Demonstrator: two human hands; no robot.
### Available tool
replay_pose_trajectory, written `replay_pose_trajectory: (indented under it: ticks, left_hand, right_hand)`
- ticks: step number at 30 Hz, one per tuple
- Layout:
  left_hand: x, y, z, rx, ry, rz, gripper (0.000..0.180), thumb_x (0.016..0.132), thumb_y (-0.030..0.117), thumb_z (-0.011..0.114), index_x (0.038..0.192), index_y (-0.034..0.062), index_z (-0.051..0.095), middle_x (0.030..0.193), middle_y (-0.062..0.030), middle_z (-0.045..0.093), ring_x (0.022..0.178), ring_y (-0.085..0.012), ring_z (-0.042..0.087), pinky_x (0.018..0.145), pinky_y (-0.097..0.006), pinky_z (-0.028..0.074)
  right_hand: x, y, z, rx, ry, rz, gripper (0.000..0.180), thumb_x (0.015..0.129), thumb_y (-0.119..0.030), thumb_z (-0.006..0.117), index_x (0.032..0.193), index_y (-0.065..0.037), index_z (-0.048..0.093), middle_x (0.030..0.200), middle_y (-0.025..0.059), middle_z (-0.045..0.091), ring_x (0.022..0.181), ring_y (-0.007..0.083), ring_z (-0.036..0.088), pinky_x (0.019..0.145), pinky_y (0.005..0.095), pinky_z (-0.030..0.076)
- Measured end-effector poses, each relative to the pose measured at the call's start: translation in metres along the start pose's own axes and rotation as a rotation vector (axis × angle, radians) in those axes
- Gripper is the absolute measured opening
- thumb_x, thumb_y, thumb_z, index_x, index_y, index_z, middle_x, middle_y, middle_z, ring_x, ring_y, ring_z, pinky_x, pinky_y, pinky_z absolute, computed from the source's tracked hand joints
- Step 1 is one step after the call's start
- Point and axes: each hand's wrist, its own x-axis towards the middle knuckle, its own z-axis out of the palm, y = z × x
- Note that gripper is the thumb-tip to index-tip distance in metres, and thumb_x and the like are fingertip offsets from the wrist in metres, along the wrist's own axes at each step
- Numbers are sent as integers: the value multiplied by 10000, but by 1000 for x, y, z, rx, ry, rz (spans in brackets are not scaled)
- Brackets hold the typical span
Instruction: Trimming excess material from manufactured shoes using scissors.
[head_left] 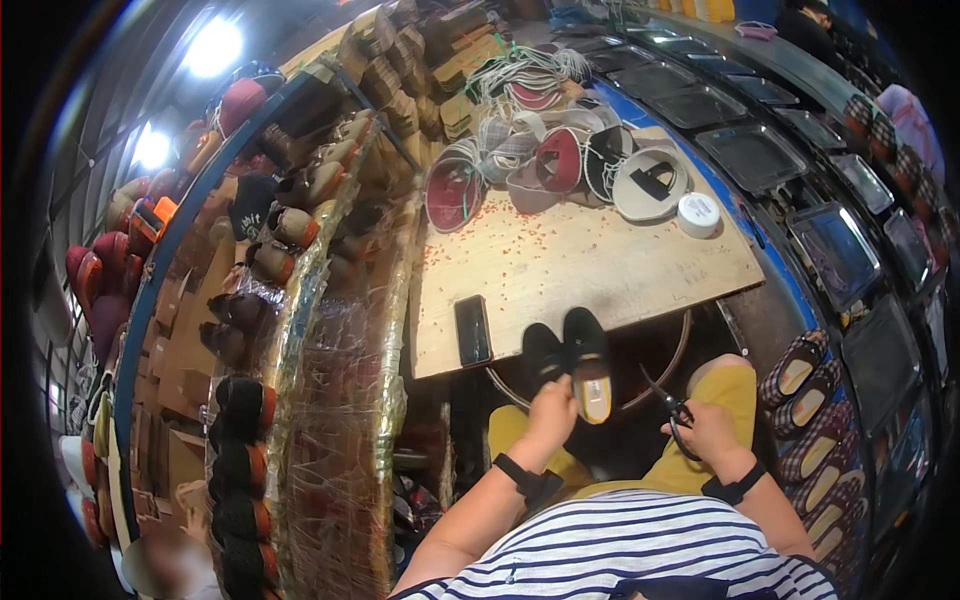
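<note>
My left hand [553, 408] is closed on a pair of black slip-on shoes, held over my lap at the table's near edge. The right shoe [586, 338] shows a pale insole with a yellow rim, while the left shoe [541, 345] lies beside it, partly covered by my fingers. Gripped by its handles in my right hand [708, 437], a pair of dark scissors [662, 393] points up and left toward the shoes, not touching them. How far the blades are apart is hard to make out.
On the wooden table [570, 265] lie a black phone [473, 330], a white round tub [698, 215], bundled shoe uppers [557, 160] and orange scraps. A rack holding black shoes [240, 450] stands left. Metal trays [752, 157] and checked shoes [797, 370] line the right.
</note>
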Motion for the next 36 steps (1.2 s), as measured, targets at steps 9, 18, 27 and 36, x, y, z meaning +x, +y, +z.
replay_pose_trajectory:
  ticks: [9, 18, 27, 36]
  left_hand:
    - [-24, 16, 9, 422, -259, 195, 403, 770, 438, 715, 814, 48, 618, 791, -158, 621, 769, -335, 617, 657, -445, 490]
    - [-30, -41, -155, 587, 378, 259, 340, 684, 408, 783, 639, 105, 636, 637, -87, 575, 588, -280, 573, 533, -386, 451]
    - [-260, -207, -363, 473, 806, -902, 534, 862, 468, 610, 1014, -43, 642, 1002, -240, 644, 931, -392, 604, 799, -446, 460]
    - [-336, -232, -378, -42, 1014, -1095, 494, 895, 416, 575, 1192, 23, 548, 1141, -179, 569, 1028, -288, 574, 842, -396, 492]
  right_hand:
    - [14, 24, -12, -53, 214, 14, 425, 708, -410, 789, 759, -48, 573, 646, 143, 616, 617, 356, 608, 578, 430, 462]
    - [14, 56, -20, -144, 227, 72, 354, 722, -320, 783, 810, -39, 587, 717, 142, 642, 687, 368, 631, 623, 444, 475]
    - [13, 60, -11, -238, 295, 42, 402, 686, -359, 797, 811, -34, 596, 721, 158, 650, 696, 367, 640, 630, 450, 487]
    - [17, 51, -12, -279, 278, 34, 425, 690, -445, 776, 814, -71, 615, 716, 135, 651, 676, 351, 640, 626, 444, 499]
